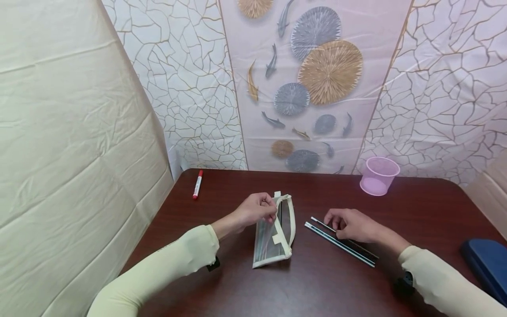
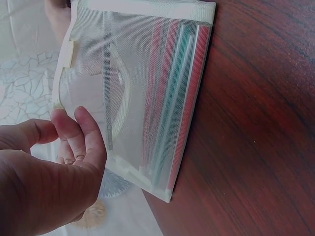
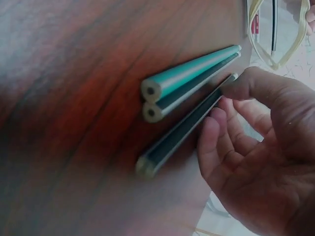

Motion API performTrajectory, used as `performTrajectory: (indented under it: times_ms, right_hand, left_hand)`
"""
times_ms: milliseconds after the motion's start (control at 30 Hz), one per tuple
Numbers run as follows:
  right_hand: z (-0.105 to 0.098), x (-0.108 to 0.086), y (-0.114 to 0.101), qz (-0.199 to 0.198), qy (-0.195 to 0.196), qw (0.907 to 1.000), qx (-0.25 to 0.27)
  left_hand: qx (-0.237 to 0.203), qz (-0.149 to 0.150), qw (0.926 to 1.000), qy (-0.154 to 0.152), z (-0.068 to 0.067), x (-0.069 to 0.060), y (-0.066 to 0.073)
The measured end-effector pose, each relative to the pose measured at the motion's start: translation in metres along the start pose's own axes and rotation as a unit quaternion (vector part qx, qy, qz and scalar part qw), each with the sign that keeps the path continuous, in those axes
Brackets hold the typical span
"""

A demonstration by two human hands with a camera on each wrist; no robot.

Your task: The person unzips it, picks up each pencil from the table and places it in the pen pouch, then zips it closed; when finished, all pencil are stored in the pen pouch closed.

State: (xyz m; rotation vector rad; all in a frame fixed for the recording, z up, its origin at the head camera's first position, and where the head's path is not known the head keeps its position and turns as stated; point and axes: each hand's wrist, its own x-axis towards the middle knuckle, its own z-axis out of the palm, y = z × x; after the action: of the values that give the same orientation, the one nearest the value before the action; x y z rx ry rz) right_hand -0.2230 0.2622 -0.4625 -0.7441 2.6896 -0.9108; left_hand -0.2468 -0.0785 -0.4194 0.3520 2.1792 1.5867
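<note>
My left hand (image 1: pixel 253 210) pinches the cream zip edge of a see-through mesh pencil pouch (image 1: pixel 282 236), which stands propped on the table with its mouth parted. In the left wrist view, several red pencils (image 2: pixel 193 88) and a green pencil (image 2: pixel 170 98) show through the mesh. To the right of the pouch, my right hand (image 1: pixel 352 224) pinches a dark pencil (image 3: pixel 184 123) between thumb and fingers, close to the tabletop. Beside it a green pencil (image 3: pixel 192 72) and another dark pencil (image 3: pixel 194 87) lie together, their unsharpened ends facing the right wrist camera.
A red and white marker (image 1: pixel 198 185) lies at the back left of the dark wooden table (image 1: pixel 237 295). Toward the back right stands a pink mesh basket (image 1: pixel 379 178). A dark blue case (image 1: pixel 487 266) sits at the right edge. Patterned cloth hangs behind.
</note>
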Motion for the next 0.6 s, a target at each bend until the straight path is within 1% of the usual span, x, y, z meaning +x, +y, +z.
performTrajectory:
  times_ms: [167, 233, 433, 600]
  right_hand:
    - [-0.0032, -0.0014, -0.0061, 0.038, 0.013, 0.9964, -0.075]
    - [-0.0042, -0.0018, -0.0075, 0.050, 0.015, 0.9942, -0.094]
    - [-0.0045, -0.0014, -0.0080, 0.059, 0.011, 0.9933, -0.098]
    - [-0.0066, 0.0029, -0.0083, 0.062, 0.002, 0.9929, -0.102]
  left_hand:
    - [0.002, -0.001, 1.0000, 0.003, 0.0012, 0.0008, -0.0002]
    - [0.004, 0.000, 1.0000, 0.003, 0.0020, 0.0013, -0.0002]
    - [0.001, 0.001, 1.0000, -0.002, 0.0046, 0.0035, 0.0005]
    - [0.006, 0.001, 1.0000, -0.002, 0.0056, 0.0047, 0.0044]
